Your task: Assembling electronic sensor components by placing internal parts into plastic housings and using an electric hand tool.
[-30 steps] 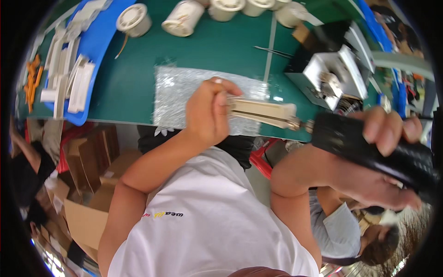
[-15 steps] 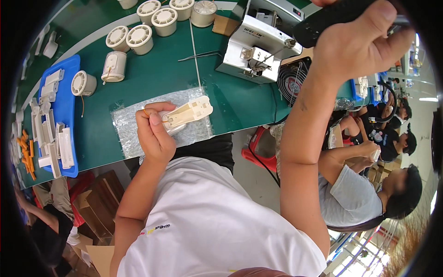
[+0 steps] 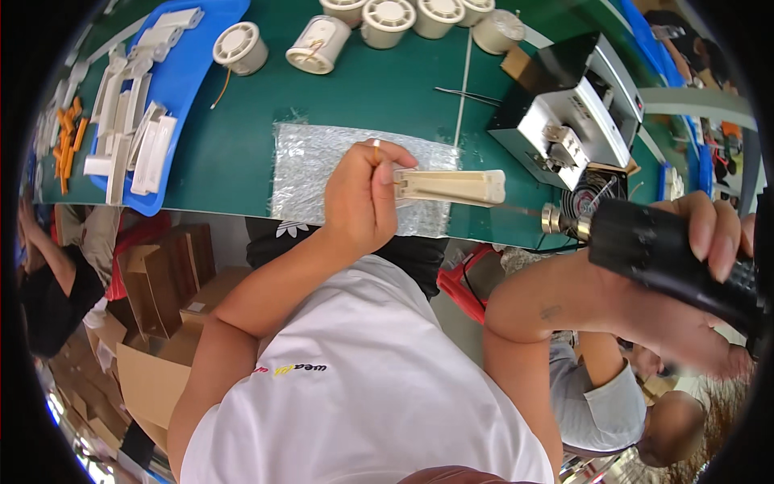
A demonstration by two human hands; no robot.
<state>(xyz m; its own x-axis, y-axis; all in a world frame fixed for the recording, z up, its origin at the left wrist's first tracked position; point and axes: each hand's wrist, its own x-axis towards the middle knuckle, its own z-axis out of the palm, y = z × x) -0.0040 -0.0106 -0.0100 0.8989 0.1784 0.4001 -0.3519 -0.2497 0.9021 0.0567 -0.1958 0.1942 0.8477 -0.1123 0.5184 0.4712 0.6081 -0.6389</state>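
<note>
My left hand [image 3: 355, 198] is closed around one end of a long cream plastic housing [image 3: 455, 185], held above a sheet of bubble wrap [image 3: 302, 173]. A small white tip with a bit of orange [image 3: 376, 146] shows at its fingers. My right hand [image 3: 637, 302], at the right, grips a black electric screwdriver [image 3: 645, 242] with a silver chuck. Its thin bit points left toward the housing's free end; whether they touch I cannot tell.
Behind the screwdriver stands a black and silver screw feeder [image 3: 564, 121] beside a round fan [image 3: 592, 192]. Several white vented cylinders [image 3: 389, 22] line the back. At left, a blue tray [image 3: 189, 97] holds white strips near orange sticks [image 3: 68, 141]. Someone in grey [image 3: 592, 403] sits at right.
My right hand has brought the screwdriver down from the upper right to the housing's level. My left hand has turned the housing more level, and the view has shifted.
</note>
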